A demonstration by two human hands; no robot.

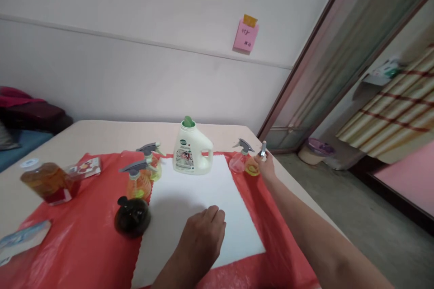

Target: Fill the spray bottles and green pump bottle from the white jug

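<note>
The right hand point(266, 162), the nearer one, grasps the yellow spray bottle point(251, 168) by its top, long axis seemingly tilted handward, beside the pink spray bottle point(238, 163), right of the white sheet point(233, 216), where the left hand point(204, 233) curls closed, seemingly empty

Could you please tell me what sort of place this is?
It looks like an indoor room, perhaps in a home: a table with spray bottles on a red cover, a striped curtain, and a waste bin on the floor.
</note>
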